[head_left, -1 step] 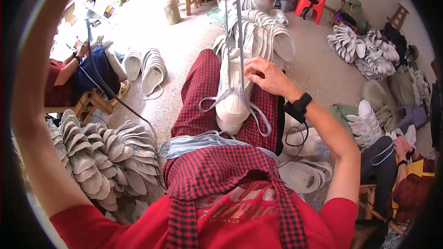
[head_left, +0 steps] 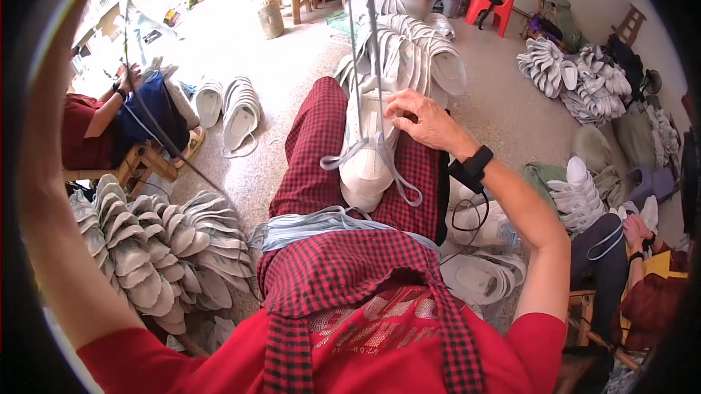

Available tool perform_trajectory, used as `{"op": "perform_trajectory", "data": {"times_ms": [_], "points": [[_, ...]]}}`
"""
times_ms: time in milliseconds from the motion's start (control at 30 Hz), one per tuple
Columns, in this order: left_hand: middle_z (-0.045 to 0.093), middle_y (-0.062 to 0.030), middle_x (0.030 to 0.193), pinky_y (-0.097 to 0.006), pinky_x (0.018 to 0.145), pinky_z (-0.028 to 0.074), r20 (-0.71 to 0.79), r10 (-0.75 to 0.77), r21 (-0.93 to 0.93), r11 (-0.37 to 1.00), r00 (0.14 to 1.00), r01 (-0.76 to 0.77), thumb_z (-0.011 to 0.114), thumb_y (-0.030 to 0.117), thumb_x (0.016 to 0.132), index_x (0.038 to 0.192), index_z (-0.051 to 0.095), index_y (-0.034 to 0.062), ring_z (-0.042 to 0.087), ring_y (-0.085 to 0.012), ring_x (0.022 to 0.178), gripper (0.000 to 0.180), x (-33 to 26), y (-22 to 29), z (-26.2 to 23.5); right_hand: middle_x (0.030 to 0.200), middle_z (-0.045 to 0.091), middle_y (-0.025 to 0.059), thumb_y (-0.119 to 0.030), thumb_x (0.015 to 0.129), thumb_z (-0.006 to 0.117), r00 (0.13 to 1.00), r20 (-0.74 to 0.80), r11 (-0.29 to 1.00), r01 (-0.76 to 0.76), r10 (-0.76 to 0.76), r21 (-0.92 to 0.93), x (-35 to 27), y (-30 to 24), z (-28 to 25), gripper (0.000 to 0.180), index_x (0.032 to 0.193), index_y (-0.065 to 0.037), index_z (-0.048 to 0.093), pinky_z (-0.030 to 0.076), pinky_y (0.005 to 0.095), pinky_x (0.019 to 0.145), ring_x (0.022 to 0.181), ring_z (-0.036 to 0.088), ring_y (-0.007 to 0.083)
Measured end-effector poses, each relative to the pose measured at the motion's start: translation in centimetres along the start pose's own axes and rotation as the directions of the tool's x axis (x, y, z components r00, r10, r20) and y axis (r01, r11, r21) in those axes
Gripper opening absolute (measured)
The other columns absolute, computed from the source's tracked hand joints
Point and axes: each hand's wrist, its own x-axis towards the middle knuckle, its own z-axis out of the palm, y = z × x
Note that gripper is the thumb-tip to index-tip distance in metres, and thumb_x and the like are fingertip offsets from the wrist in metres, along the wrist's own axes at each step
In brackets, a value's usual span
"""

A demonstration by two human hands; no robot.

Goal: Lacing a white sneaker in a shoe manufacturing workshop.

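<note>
Bright daylight from upper left, glare washing out floor [head_left: 219,36] there. Soft shadows. Fisheye bends edges; black rim. Centre sharp.

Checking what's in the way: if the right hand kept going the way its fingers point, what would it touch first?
The right hand points left across the lap, fingertips already on the white shoe standing there. Going on, it would press into the shoe's laced front and the laces drawn upward, though depth is unclear.

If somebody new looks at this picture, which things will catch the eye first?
First, the white shoe on the person's red checked lap, steadied by the right hand while pale laces run up out of view. Then the fanned heaps of pale shoes at lower left and more shoe piles at upper right.
</note>
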Motion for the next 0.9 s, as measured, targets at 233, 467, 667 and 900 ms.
{"op": "perform_trajectory", "data": {"times_ms": [233, 467, 667, 900], "points": [[0.067, -0.0036, 0.078, -0.022, 0.053, 0.047, -0.082, 0.042, 0.043, 0.998, 0.996, -0.038, 0.053, 0.023, 0.100, 0.102, 0.069, 0.0029, 0.059, -0.0117, 0.061, 0.025, -0.6, -1.7, 1.1, 0.130, 0.061, 0.0104, -0.012, 0.089, 0.067, 0.981, -0.112, 0.942, -0.116, 0.158, 0.314, -1.7, -2.3, -0.4, 0.011, 0.095, -0.003, 0.070, 0.054, 0.0339, 0.083, 0.104, 0.065, 0.0229], [0.067, -0.0043, 0.078, -0.024, 0.054, 0.048, -0.146, 0.078, 0.073, 0.995, 0.986, -0.068, 0.055, 0.022, 0.099, 0.102, 0.068, 0.0029, 0.059, -0.0126, 0.062, 0.024, -2.7, -5.6, 4.5, 0.094, 0.054, 0.0093, -0.020, 0.073, 0.080, 0.966, -0.255, 0.998, 0.029, -0.040, -0.049, -4.6, -6.0, 2.9, 0.018, 0.081, -0.007, 0.070, 0.044, 0.0383, 0.085, 0.092, 0.050, 0.0270], [0.066, -0.0049, 0.079, -0.025, 0.055, 0.048, -0.099, 0.064, 0.063, 0.996, 0.993, -0.058, 0.057, 0.022, 0.098, 0.101, 0.068, 0.0029, 0.060, -0.0134, 0.063, 0.023, -6.1, -11.2, 13.8, 0.095, 0.058, 0.0084, -0.021, 0.078, 0.079, 0.985, 0.032, 0.902, -0.168, 0.169, 0.397, -4.5, -6.2, 2.5, 0.024, 0.085, -0.003, 0.066, 0.048, 0.0342, 0.082, 0.093, 0.057, 0.0210], [0.066, -0.0056, 0.080, -0.026, 0.056, 0.048, -0.046, 0.039, 0.016, 0.999, 0.998, -0.038, 0.059, 0.022, 0.097, 0.101, 0.068, 0.0028, 0.061, -0.0144, 0.065, 0.022, -8.0, -15.1, 21.9, 0.077, 0.066, 0.0018, -0.011, 0.085, 0.071, 0.877, -0.302, 0.893, -0.250, 0.373, 0.375, -4.8, -3.5, 1.1, 0.013, 0.090, 0.000, 0.065, 0.051, 0.0264, 0.065, 0.070, 0.063, 0.0109]]}}
